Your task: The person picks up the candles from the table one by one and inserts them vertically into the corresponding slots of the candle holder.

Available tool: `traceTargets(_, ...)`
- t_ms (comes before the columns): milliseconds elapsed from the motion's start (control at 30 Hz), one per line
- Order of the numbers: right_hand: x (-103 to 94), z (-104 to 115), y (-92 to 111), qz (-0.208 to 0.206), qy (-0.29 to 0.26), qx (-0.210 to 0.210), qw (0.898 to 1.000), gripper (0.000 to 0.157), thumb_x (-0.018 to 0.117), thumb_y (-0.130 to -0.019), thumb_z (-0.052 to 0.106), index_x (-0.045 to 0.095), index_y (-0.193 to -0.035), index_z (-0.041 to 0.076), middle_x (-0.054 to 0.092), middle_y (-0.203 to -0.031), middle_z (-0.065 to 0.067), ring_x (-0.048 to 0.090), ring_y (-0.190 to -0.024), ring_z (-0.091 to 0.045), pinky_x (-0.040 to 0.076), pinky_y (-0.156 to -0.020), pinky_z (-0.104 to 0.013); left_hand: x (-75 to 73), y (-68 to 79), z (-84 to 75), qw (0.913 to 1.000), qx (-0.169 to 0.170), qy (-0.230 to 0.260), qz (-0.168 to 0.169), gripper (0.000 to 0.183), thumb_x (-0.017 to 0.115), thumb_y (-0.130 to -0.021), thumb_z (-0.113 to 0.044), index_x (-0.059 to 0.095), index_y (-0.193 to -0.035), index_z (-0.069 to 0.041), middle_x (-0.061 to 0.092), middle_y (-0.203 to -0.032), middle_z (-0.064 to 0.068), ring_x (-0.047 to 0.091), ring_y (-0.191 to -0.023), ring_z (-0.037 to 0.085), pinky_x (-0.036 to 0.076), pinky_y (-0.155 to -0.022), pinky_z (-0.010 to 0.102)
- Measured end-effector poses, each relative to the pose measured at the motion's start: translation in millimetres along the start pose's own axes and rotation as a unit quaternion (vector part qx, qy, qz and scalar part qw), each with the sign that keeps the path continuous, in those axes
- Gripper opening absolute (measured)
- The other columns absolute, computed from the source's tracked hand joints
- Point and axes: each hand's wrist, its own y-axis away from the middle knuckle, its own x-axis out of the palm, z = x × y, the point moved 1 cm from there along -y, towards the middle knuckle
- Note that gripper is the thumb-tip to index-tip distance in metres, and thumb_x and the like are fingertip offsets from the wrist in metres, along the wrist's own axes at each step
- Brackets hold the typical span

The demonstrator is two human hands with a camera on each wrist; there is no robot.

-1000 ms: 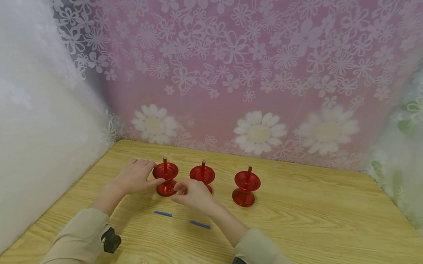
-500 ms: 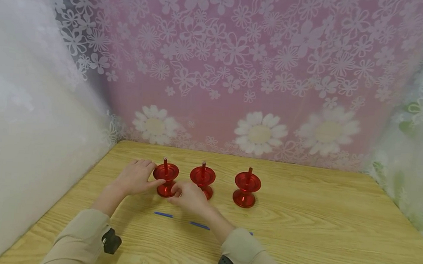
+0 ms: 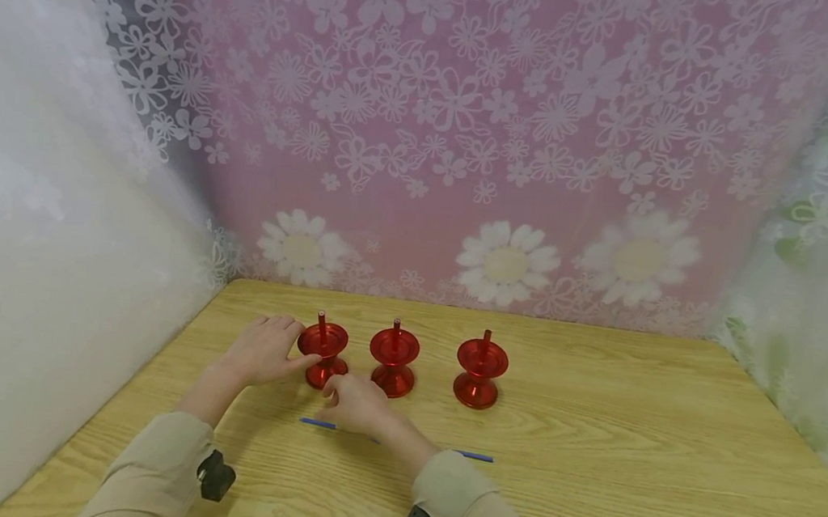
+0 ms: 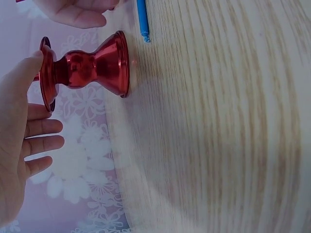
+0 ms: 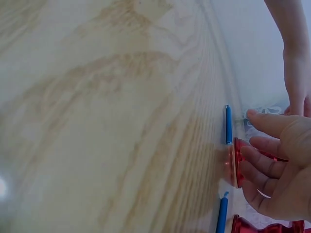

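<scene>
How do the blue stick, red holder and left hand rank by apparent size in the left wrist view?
Largest to smallest:
1. Left hand, running out of frame
2. Red holder
3. Blue stick, cut off by the top edge

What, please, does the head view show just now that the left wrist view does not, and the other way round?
Only the head view: the right holder, the right stick and both sleeves. The middle holder stands there too; the left wrist view has at most slivers of red.

Only the left wrist view: the left holder's whole stem, side-on, and the left stick's ragged tip.

Both: the left hand at the left holder's dish, the right hand, table and flowered backdrop.
</scene>
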Motion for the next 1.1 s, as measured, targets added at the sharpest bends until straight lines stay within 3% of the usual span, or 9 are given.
traceTargets(267, 5.6, 2, 1, 0.017, 0.019, -0.017, 1.0, 0.025, 0.076, -0.077, 0.027, 0.065, -0.091, 0.009, 0.055, -0.073, 0.007, 0.048, -0.066, -0.009, 0.041, -0.062, -0.022, 1.5, -1.2, -0.4, 1.0, 0.006, 0.002, -0.002, 0.048, 0.058, -0.085, -0.052, 0.061, -0.099, -0.007, 0.059, -0.093, 0.006, 0.057, -0.092, 0.029, 0.041, -0.084, 0.048)
traceTargets(500, 6.5, 2, 0, 0.018, 0.052, -0.006, 0.998, 0.018, 0.077, -0.076, 0.028, 0.065, -0.082, 0.014, 0.054, -0.073, 0.009, 0.048, -0.068, -0.009, 0.04, -0.062, -0.023, 1.2, -1.2, 0.5, 1.0, 0.003, 0.005, 0.003, 0.051, 0.057, -0.085, -0.053, 0.061, -0.102, -0.005, 0.06, -0.096, 0.007, 0.057, -0.094, 0.03, 0.041, -0.086, 0.049)
traceTargets(800, 11.4, 6, -1, 0.018, 0.122, -0.031, 0.992, 0.016, 0.074, -0.079, 0.03, 0.065, -0.079, 0.017, 0.052, -0.07, 0.009, 0.046, -0.068, -0.007, 0.038, -0.062, -0.022, -0.5, 1.7, 1.3, 0.9999, 0.001, 0.013, 0.002, 0.051, 0.059, -0.085, -0.051, 0.061, -0.104, -0.004, 0.06, -0.097, 0.008, 0.056, -0.095, 0.031, 0.04, -0.086, 0.049)
traceTargets(1100, 11.1, 8, 1, 0.006, 0.15, -0.039, 0.988, 0.022, 0.071, -0.082, 0.03, 0.062, -0.065, 0.02, 0.048, -0.063, 0.01, 0.044, -0.063, -0.007, 0.035, -0.061, -0.022, -1.7, 0.3, -0.8, 0.9999, 0.007, 0.009, 0.004, 0.05, 0.059, -0.085, -0.05, 0.061, -0.102, -0.004, 0.06, -0.095, 0.007, 0.056, -0.094, 0.03, 0.042, -0.084, 0.049)
